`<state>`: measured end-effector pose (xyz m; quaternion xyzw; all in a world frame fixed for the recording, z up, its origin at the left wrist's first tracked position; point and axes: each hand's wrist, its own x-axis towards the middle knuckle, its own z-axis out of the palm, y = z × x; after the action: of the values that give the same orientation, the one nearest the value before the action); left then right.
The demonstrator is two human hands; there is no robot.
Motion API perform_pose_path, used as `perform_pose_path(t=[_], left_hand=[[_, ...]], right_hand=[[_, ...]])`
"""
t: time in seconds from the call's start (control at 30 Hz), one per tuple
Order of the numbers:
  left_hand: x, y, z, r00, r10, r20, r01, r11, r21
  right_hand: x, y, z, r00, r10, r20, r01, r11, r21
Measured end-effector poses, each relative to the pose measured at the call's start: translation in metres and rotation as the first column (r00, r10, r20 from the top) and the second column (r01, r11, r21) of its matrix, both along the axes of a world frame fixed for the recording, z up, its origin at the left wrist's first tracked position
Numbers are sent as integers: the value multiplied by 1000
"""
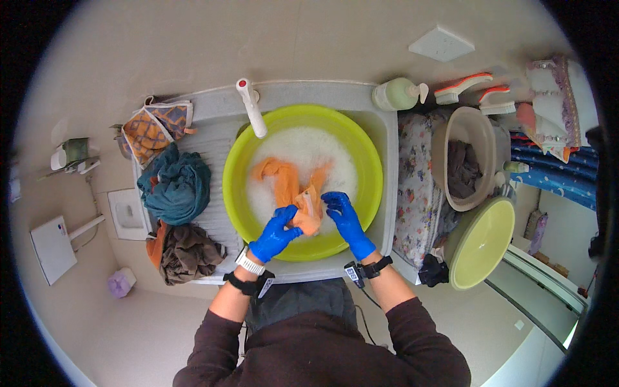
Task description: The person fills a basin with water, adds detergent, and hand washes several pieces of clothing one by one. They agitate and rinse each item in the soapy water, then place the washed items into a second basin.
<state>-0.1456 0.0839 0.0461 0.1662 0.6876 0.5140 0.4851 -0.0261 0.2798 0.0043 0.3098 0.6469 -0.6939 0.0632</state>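
Note:
Orange cloth (pixel 285 181) lies partly in sudsy water (pixel 309 145) inside a lime-green plastic basin (pixel 372 179), and its near end is lifted towards me. My left hand (pixel 277 233), in a blue rubber glove, grips that near end between thumb and fingers. Just right of the cloth is my right hand (pixel 347 223), gloved too, its fingers curled apart and seemingly not touching the fabric. The basin sits in a grey laundry sink (pixel 388 193), with the white tap (pixel 251 109) reaching over its far left rim.
On the sink's ribbed left board (pixel 222 169) lie a patterned cloth (pixel 154 126), a teal garment (pixel 174 186) and a brown garment (pixel 188 254). A pump bottle (pixel 396 94) stands at the back right corner. Farther right are a beige tub (pixel 447 159), a green basin (pixel 483 246) and two brushes (pixel 459 89).

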Motion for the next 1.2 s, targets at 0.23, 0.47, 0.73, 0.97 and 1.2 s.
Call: perform_pose_path(t=[0.23, 0.47, 0.73, 0.97, 1.2], left_hand=[[-13, 5, 102, 981, -142, 135, 41, 823, 567], [-35, -11, 79, 457, 548, 700, -801, 596, 57], [-21, 8, -160, 717, 695, 45, -686, 716, -133], [-39, 33, -191, 811, 584, 49, -582, 812, -47], [-54, 46, -165, 163, 108, 981, -589, 808, 9]], right_hand=[[-35, 18, 28, 803, 590, -85, -456, 701, 549], [-42, 24, -59, 916, 395, -66, -381, 810, -446], [-70, 19, -144, 997, -73, -36, 79, 973, 217], [-93, 13, -166, 877, -31, 479, -53, 986, 159], [-87, -21, -63, 907, 307, -289, -221, 930, 294]])
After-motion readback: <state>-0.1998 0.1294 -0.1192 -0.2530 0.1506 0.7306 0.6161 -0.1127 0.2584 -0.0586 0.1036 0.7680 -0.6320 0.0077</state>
